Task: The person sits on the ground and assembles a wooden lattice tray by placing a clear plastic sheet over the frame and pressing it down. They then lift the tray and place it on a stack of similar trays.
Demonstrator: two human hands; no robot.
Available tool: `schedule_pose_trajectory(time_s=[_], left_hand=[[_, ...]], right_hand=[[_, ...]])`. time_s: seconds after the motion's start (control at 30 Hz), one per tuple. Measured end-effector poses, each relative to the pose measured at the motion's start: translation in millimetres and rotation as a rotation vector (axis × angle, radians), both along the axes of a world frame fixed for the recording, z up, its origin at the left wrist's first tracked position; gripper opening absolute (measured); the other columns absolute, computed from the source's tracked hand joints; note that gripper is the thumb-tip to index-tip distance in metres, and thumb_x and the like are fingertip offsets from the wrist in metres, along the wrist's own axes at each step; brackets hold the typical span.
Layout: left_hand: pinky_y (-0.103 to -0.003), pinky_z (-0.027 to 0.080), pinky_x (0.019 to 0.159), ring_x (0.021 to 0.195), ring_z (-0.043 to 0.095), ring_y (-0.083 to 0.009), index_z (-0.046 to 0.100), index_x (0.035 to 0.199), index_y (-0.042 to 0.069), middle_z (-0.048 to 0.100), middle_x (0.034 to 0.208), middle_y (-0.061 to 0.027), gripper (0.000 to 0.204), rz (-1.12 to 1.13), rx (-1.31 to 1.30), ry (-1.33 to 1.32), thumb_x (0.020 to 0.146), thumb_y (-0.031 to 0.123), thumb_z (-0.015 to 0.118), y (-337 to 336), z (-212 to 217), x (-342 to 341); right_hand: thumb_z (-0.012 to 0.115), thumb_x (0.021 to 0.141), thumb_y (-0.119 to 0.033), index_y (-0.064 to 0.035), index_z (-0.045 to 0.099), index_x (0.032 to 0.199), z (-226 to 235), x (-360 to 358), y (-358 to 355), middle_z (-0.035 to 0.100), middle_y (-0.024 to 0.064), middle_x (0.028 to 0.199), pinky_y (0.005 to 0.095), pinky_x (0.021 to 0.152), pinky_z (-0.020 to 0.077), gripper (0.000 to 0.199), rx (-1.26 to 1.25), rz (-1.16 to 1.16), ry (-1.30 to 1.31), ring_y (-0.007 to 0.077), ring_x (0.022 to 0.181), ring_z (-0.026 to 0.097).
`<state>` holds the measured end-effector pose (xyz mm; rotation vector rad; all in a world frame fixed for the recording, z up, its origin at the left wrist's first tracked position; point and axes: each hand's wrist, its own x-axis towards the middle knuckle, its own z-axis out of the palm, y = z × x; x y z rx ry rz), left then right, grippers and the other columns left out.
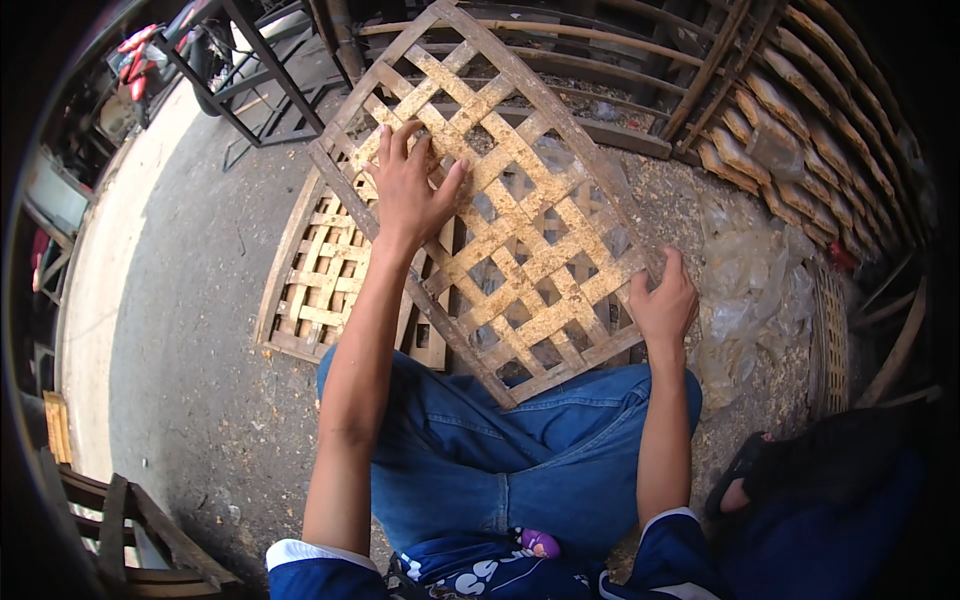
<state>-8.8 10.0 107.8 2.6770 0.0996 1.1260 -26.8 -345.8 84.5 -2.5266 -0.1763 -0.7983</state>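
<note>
A woven lattice tray (pixel 540 262) of pale bamboo-like strips in a brown wooden frame tilts in front of me, its lowest corner above my lap. Crumbs cling to its strips. My right hand (pixel 665 303) grips the frame's right edge, thumb on the upper face. Over the upper left part of the lattice lies my left hand (pixel 408 188), fingers spread and bent; whether every fingertip touches the strips I cannot tell. Beneath and to the left, a second lattice tray (pixel 322 270) lies on the ground, partly hidden by the first one and my left forearm.
Clear plastic sheets (pixel 745 290) lie crumpled on the right. Behind them stands a stack of rough-edged, light brown slabs (pixel 770 130). A wooden rack (pixel 560 35) runs along the back. Far left is a black metal frame (pixel 275 95). Another person's foot (pixel 737 493) shows at lower right.
</note>
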Motion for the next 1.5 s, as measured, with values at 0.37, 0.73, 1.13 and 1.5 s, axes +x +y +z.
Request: schedule_pose_trajectory(time_s=[0.37,0.73,1.13,1.5], left_hand=[[-0.048,0.044,0.102,0.119,0.058,-0.0307,0.046,0.14,-0.001,0.047,0.144,-0.0226,0.077,0.096,-1.233,0.36,0.093,0.058,0.059,72.5,-97.1,23.1],[-0.047,0.049,0.076,0.084,0.064,-0.0344,0.059,0.106,-0.002,0.064,0.09,-0.0216,0.052,-0.215,-1.013,0.503,0.102,0.049,0.048,-26.3,-78.8,9.6],[-0.054,0.047,0.081,0.091,0.061,-0.0498,0.059,0.089,-0.009,0.063,0.094,-0.0344,0.053,-0.014,-0.531,0.368,0.098,0.043,0.057,-32.0,-141.6,17.8],[-0.053,0.05,0.083,0.092,0.063,-0.0496,0.063,0.089,-0.01,0.065,0.093,-0.0344,0.062,0.0,-0.484,0.527,0.097,0.051,0.055,-32.2,-174.5,20.6]], right_hand=[[0.074,0.07,-0.024,-0.003,0.073,0.1,3.4,6.3,-19.0,0.073,0.0142,0.081,0.0399,0.073,0.0519,0.037,0.4,-0.122,0.384,0.0274,0.074,0.07],[0.069,0.079,-0.016,0.0064,0.066,0.109,-38.1,26.3,-43.1,0.073,0.0205,0.098,0.0368,0.082,0.0512,0.038,0.738,-0.102,0.389,0.0284,0.091,0.07],[0.06,0.089,-0.048,0.0109,0.065,0.118,-23.8,9.9,-15.2,0.064,0.0334,0.12,0.0462,0.101,0.0469,0.066,-0.015,-0.094,0.915,0.044,0.118,0.061],[0.059,0.092,-0.05,0.0096,0.066,0.119,-20.1,7.4,-4.9,0.063,0.0326,0.123,0.0451,0.102,0.0473,0.066,-0.113,-0.079,1.122,0.0418,0.119,0.061]])
